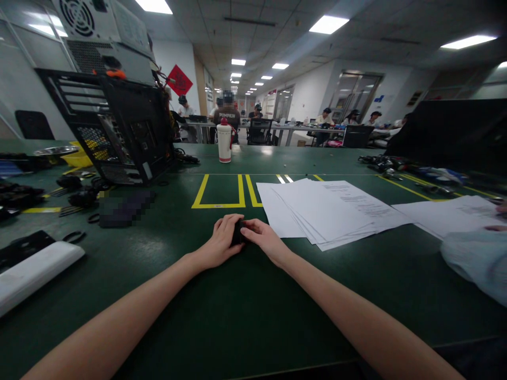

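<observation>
A small black object [238, 233] sits between my two hands, just above or on the green tabletop [253, 306]; its kind is not clear. My left hand [221, 240] wraps round it from the left, fingers over the top and thumb below. From the other side, my right hand [264, 237] pinches at its right face with thumb and forefinger. Fingers cover much of the object. Just beyond the hands, yellow tape [218, 206] marks a rectangle on the table. Loose white printed sheets [320, 211] lie close by on the right.
At the left stand an open black computer case [119, 121] and a stacked power supply [103, 26]. A white bottle [224, 142] with a red lid is upright behind. A long white bar [39, 274] lies near left. Another person's sleeve [475, 256] reaches in at right.
</observation>
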Demonstrator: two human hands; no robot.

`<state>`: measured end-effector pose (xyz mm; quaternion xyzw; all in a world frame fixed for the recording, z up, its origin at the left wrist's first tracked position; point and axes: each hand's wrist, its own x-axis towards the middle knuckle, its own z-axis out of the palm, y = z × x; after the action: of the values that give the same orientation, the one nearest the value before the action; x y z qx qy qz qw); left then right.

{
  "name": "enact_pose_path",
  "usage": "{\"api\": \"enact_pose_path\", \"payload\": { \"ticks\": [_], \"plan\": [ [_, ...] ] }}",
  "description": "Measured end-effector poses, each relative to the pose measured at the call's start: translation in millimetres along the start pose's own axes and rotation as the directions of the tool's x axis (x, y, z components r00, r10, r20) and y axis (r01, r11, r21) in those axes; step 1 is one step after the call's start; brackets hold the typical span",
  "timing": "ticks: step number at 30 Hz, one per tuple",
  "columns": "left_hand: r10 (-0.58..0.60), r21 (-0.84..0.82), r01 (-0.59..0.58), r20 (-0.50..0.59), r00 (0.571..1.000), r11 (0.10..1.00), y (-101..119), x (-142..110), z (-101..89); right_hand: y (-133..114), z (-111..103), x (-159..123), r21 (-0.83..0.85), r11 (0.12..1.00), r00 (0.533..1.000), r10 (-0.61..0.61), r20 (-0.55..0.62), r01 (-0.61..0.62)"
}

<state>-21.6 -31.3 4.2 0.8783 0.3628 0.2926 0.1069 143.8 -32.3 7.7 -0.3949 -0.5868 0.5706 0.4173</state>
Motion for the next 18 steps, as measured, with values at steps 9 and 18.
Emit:
{"api": "enact_pose_path", "payload": {
  "ticks": [9, 18],
  "plan": [
    [-0.003, -0.001, 0.003, 0.001, 1.000, 1.000, 0.9, 0.2, -0.7, -8.0, 2.5, -7.3, -0.019, 0.995, 0.995, -0.100, -0.012, 0.100],
    [0.000, -0.004, 0.000, 0.001, 1.000, 1.000, 0.9, -0.2, -0.7, -3.9, -0.6, -3.8, -0.026, 0.999, 0.999, -0.035, 0.031, 0.036]
  ]
}}
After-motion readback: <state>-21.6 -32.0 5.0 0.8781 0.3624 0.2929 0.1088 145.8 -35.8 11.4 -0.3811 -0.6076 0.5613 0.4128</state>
